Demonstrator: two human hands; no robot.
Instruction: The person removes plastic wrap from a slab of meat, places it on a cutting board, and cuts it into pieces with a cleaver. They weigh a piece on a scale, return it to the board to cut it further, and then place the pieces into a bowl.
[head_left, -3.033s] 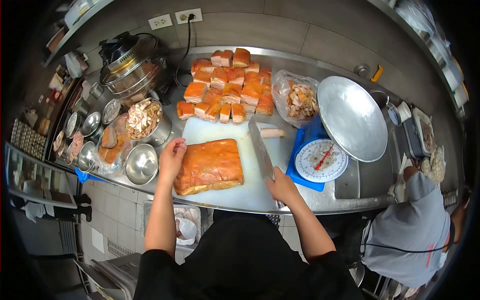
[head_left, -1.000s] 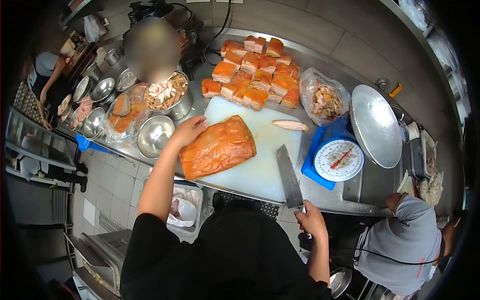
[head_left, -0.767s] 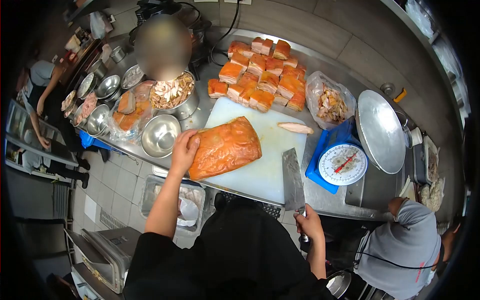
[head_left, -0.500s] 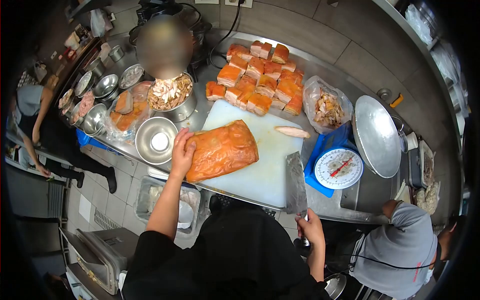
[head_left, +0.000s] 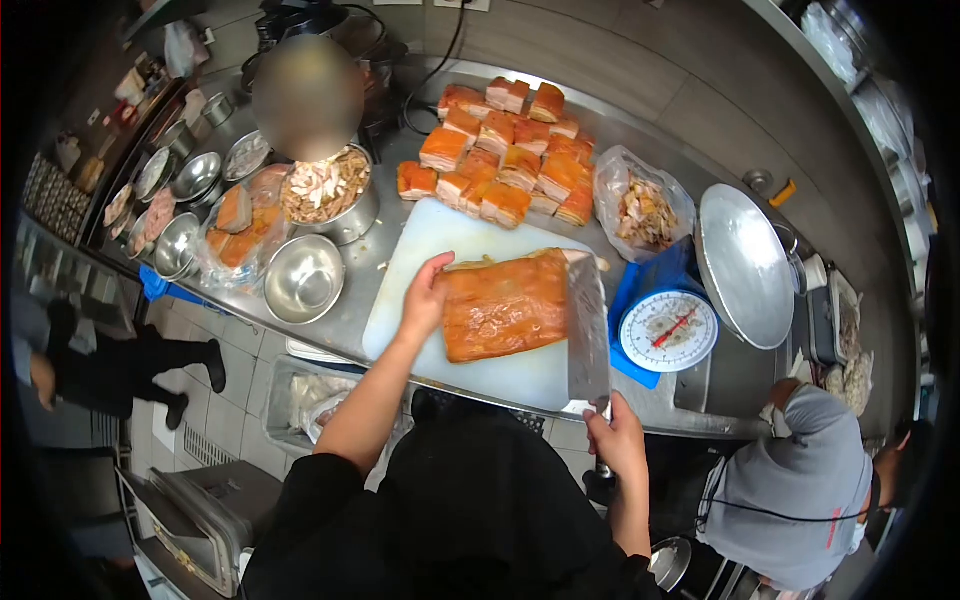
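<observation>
A large orange-brown slab of roasted meat [head_left: 505, 308] lies on the white cutting board [head_left: 400, 270]. At the slab's left edge is my left hand [head_left: 426, 292], its fingers resting against the meat. My right hand [head_left: 616, 432] grips the handle of a broad cleaver [head_left: 588, 335]. The blade stands along the slab's right edge, over the board. Beyond the board, many cut blocks of the same meat [head_left: 519, 167] are piled on the steel counter.
A blue scale [head_left: 668, 331] with a big metal pan [head_left: 746, 265] is on the right, near a bag of meat scraps [head_left: 645, 212]. An empty steel bowl [head_left: 304, 279] and a pot of chopped meat [head_left: 345, 215] stand left. A person in grey [head_left: 788, 490] is at lower right.
The slab has moved right across the board, turned a little, with my left hand following it. The cleaver blade has come up against its right edge. The person at far left has shifted.
</observation>
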